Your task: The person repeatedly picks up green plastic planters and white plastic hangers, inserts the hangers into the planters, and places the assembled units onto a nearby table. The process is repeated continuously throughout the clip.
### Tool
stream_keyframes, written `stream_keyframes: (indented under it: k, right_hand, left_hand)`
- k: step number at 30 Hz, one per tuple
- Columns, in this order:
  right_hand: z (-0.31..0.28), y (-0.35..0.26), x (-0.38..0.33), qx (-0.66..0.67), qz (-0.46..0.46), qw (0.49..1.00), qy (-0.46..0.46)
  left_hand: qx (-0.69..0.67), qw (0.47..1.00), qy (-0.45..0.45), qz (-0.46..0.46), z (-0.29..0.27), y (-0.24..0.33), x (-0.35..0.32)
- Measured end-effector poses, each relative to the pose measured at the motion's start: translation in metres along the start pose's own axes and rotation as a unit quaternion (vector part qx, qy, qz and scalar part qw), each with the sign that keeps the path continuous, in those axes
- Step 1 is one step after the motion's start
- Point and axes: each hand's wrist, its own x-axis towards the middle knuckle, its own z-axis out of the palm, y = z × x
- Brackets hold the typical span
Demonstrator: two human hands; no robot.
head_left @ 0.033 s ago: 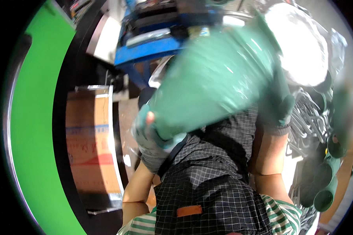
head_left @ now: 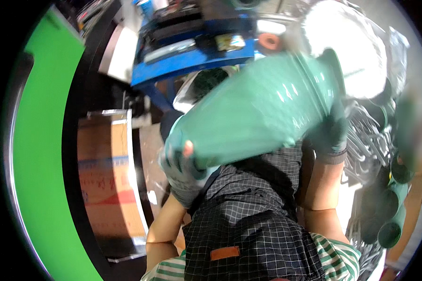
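Observation:
A tall, tapered green plastic bucket (head_left: 248,107) lies tilted across my lap, its wide rimmed end up at the right. My left hand (head_left: 180,171), in a grey glove with a bare fingertip showing, grips the narrow end. Below the rim, my right hand (head_left: 332,133) in a dark green-grey glove supports the wide end; its fingers are partly hidden behind the bucket. Both hands hold the bucket above my black checked apron (head_left: 248,206). The bucket's inside does not show.
A blue bench (head_left: 187,61) ahead carries tools and an orange ring (head_left: 269,41). Left stands an open cardboard box (head_left: 105,182) beside a green surface (head_left: 37,150). To the right are a white bag (head_left: 344,47), wire handles (head_left: 368,136) and several green tubular pieces (head_left: 390,234).
The bucket's wide end has swung down and toward me, so it lies flatter, and it looks less blurred. My right hand moved slightly with it. The left hand keeps its grip.

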Motion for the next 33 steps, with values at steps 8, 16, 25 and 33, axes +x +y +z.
stream_keyframes:
  k: [8, 16, 25, 33]
  right_hand:
    - [-0.016, 0.039, -0.033, -0.173, -0.020, 0.985, -0.009]
    - [0.024, 0.083, -0.053, -0.222, -0.061, 0.922, -0.312]
    - [0.057, 0.094, -0.104, -0.368, -0.181, 0.900, -0.148]
    - [0.064, 0.106, -0.103, -0.382, -0.180, 0.899, -0.117]
  left_hand:
    - [-0.163, 0.982, -0.091, 0.040, 0.029, 0.034, 0.002]
    - [-0.187, 0.955, -0.207, 0.103, -0.025, 0.038, 0.059]
    - [-0.226, 0.915, -0.205, 0.265, -0.028, 0.022, 0.070]
    - [-0.177, 0.876, -0.350, 0.280, -0.037, 0.030, 0.083]
